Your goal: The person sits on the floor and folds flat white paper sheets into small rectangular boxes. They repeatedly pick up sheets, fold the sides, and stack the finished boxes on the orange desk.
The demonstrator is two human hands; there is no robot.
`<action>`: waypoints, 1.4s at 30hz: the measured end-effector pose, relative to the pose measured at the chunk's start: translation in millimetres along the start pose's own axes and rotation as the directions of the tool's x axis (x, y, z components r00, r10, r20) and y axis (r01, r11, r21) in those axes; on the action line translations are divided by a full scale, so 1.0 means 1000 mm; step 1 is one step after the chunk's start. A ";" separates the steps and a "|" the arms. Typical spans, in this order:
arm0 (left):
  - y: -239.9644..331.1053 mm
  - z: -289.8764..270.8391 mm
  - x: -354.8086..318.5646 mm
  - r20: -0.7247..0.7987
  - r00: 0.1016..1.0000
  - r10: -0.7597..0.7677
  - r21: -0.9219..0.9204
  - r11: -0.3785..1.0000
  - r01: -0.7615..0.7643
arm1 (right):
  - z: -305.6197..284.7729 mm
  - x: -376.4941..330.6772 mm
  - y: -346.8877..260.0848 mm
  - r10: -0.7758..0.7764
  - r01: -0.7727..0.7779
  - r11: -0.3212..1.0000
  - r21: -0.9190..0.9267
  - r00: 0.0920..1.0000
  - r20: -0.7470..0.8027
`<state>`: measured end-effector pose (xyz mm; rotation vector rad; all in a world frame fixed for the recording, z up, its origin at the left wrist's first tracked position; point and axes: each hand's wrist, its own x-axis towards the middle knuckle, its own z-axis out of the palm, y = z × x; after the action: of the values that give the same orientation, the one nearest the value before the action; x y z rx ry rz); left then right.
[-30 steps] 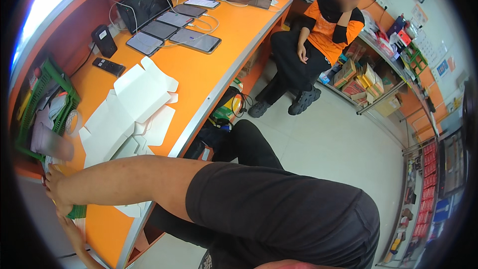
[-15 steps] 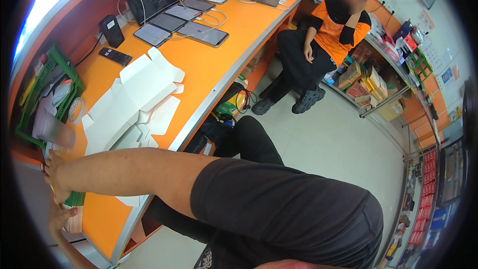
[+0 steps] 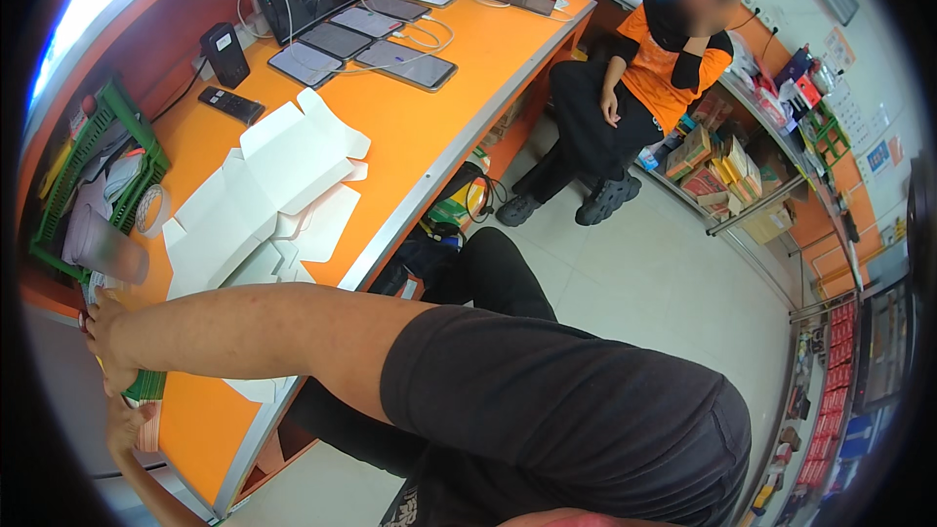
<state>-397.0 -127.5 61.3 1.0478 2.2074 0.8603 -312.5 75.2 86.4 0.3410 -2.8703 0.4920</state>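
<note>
At the left end of the orange desk (image 3: 390,127), close to its near corner, a layered stack (image 3: 147,387) is partly seen between the two hands. Its upper portion is shown as deep green, crossed by fine, paler lines; below this, pale edges striped with pinkish orange are exposed, as if many thin pieces were laid together. Most of it is covered by the hands, so its full outline and its exact kind cannot be made out.

By the right hand (image 3: 113,337), reached across from a dark short sleeve (image 3: 547,390), the stack is covered from above; the fingers are spread somewhat and bent over toward the far left, with a small patch of yellow visible beneath them. Whether they are closed on anything cannot be told. The left hand (image 3: 125,425) is placed just below, its thumb stretched toward the striped edges and seemingly laid against them; its other fingers are hidden, and how firmly it is closed cannot be told.

Just beyond the right forearm, a flattened white carton (image 3: 283,161) is spread on the desk, with a roll of tape (image 3: 142,212) beside it.
</note>
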 end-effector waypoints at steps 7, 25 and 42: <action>0.030 0.006 0.002 0.063 0.996 -0.061 0.025 0.998 0.059 | 0.003 0.000 0.001 -0.001 0.001 1.000 0.003 1.000 -0.015; 0.002 0.007 0.003 0.046 0.999 -0.017 -0.033 0.999 0.018 | 0.004 0.005 -0.001 0.004 -0.004 1.000 -0.012 1.000 0.010; -0.017 0.004 0.000 -0.037 0.999 -0.023 0.030 0.999 0.024 | 0.004 0.019 -0.010 0.034 -0.030 0.998 -0.059 0.997 0.071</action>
<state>-402.2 -135.1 46.5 1.0258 2.2660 0.8445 -328.9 61.1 89.8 0.3100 -2.9570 0.4097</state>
